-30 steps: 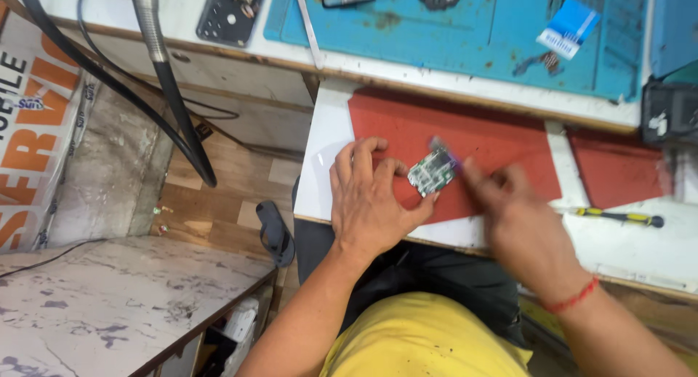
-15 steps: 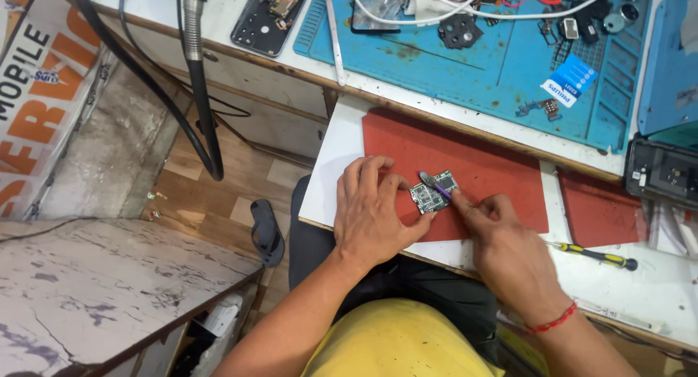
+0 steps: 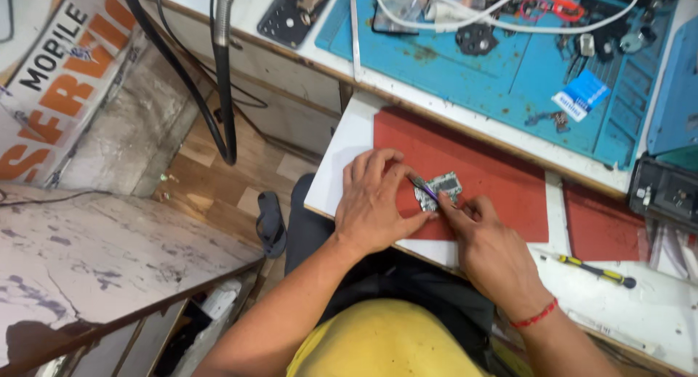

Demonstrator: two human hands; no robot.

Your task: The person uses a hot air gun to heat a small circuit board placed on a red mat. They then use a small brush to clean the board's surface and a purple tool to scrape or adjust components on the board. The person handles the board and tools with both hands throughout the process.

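We press our left hand (image 3: 374, 202) flat to steady the small circuit board (image 3: 438, 189) on the red mat (image 3: 502, 181), our right hand (image 3: 488, 246) pinching tweezers (image 3: 424, 189) against it, work seemingly midway.

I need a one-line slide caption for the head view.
Left hand steadies a small circuit board on a red mat; right hand probes it.
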